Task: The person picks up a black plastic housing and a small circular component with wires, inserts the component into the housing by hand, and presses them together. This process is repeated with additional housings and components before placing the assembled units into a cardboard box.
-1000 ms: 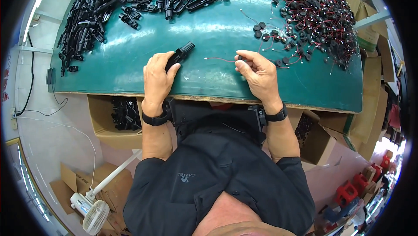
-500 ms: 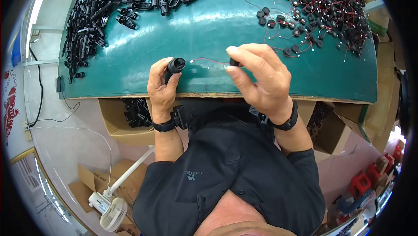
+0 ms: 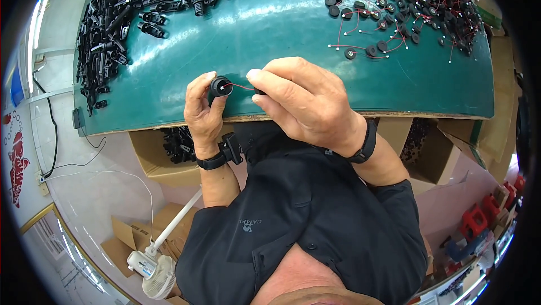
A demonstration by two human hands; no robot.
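My left hand point(image 3: 204, 108) is closed around a black cylindrical plastic housing point(image 3: 221, 86), its round open end facing up toward me. Between thumb and fingertips, my right hand point(image 3: 307, 102) pinches a small round black part with wires point(image 3: 259, 91), mostly covered by the fingers. A thin red wire point(image 3: 242, 86) runs from it to the left, and its small white connector point(image 3: 223, 87) sits at the housing's mouth. Both hands are above the near edge of the green table point(image 3: 242, 43).
Many black plastic housings point(image 3: 112, 29) are heaped at the far left. A pile of round black parts with red wires point(image 3: 434, 1) covers the far right. Cardboard boxes point(image 3: 152, 161) are under the table edge, and a white fan point(image 3: 158, 277) stands at lower left.
My right hand has moved left, carrying the small round part close to the housing. The connector has reached the housing's mouth, which my left hand has tilted more toward me.
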